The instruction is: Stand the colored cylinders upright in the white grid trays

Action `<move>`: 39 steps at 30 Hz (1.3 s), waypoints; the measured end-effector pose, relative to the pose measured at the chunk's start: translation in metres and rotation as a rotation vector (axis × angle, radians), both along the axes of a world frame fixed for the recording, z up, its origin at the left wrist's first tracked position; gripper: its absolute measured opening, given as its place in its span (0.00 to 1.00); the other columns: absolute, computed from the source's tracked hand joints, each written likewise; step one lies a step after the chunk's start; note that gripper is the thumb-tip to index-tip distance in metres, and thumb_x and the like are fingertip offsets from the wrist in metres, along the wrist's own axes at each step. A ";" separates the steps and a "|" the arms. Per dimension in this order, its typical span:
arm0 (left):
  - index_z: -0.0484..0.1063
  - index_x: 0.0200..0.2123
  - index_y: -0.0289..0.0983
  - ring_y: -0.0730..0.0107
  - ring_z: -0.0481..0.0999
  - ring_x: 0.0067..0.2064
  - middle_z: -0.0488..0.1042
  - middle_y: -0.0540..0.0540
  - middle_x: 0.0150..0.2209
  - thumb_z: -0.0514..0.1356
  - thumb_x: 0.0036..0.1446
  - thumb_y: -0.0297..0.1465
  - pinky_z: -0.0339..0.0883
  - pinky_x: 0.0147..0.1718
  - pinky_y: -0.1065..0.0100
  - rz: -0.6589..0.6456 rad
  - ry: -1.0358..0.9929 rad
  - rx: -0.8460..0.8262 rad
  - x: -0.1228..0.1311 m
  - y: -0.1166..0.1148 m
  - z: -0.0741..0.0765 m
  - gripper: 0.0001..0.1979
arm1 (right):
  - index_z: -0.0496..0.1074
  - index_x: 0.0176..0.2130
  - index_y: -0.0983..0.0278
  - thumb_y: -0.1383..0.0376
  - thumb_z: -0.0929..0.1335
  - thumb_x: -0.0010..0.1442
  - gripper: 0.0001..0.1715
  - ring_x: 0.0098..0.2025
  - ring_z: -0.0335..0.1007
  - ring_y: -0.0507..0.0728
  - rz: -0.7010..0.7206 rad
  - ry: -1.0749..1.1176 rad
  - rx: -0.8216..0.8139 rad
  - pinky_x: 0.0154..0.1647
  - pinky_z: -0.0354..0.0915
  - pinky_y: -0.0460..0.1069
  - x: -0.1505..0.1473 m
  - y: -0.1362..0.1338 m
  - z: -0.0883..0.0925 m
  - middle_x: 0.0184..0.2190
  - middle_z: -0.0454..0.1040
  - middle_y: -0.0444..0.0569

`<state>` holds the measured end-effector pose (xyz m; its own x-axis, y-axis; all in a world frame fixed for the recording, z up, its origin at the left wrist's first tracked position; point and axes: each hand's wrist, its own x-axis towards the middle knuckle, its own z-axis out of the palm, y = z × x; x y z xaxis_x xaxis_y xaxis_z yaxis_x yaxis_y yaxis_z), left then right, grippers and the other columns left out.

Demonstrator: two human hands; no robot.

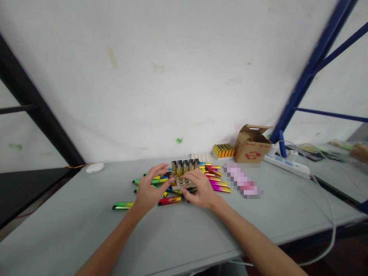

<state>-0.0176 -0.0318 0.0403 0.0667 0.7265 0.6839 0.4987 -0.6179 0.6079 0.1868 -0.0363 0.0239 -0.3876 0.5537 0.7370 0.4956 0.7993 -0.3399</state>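
Because the pale tray (182, 184) sits on the desk (86, 230) right between your hands, both ends are within reach. Your left hand (148, 191) curves at its left end, thumb and fingers parted around a dark-topped piece; whether they actually grip it, you can't tell from here. Your right hand (201, 188) arches over the tray's right part, thumb by the near edge and fingers across the top; how firmly it presses, if at all, doesn't show.

The tray looks light and fairly stiff, like moulded pulp or thin plastic, so it would probably slide or tip if you pushed at one corner. Take it low by its two short ends and keep it level, since the upright cylinders (185, 167) along its far side make it top-heavy. Those cylinders look smooth, rigid and a little slippery; pinch one around its upper body, between thumb and fingertip, and lift straight.

The shiny red tube (170, 201) just in front of the tray and the green tube (123, 206) near your left wrist look light and likely to roll; hold either around the middle.
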 end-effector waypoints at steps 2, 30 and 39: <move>0.70 0.49 0.39 0.61 0.79 0.42 0.79 0.45 0.40 0.63 0.54 0.40 0.73 0.47 0.61 -0.027 0.020 0.037 0.006 -0.004 -0.001 0.20 | 0.70 0.45 0.61 0.59 0.68 0.58 0.15 0.43 0.69 0.59 0.035 -0.003 -0.017 0.45 0.64 0.55 -0.006 -0.001 0.000 0.40 0.76 0.52; 0.72 0.40 0.38 0.58 0.72 0.47 0.74 0.42 0.42 0.52 0.61 0.39 0.64 0.52 0.56 0.183 0.374 0.044 -0.025 0.036 -0.029 0.14 | 0.61 0.32 0.60 0.61 0.61 0.57 0.05 0.24 0.62 0.52 0.170 0.904 -0.756 0.26 0.62 0.48 0.012 0.026 -0.001 0.25 0.65 0.41; 0.73 0.39 0.37 0.57 0.71 0.47 0.74 0.42 0.42 0.52 0.61 0.37 0.65 0.50 0.55 0.142 0.416 0.017 -0.026 0.035 -0.034 0.13 | 0.64 0.29 0.61 0.47 0.66 0.57 0.20 0.21 0.54 0.50 0.155 0.848 -0.761 0.21 0.56 0.46 0.015 0.025 0.001 0.20 0.58 0.39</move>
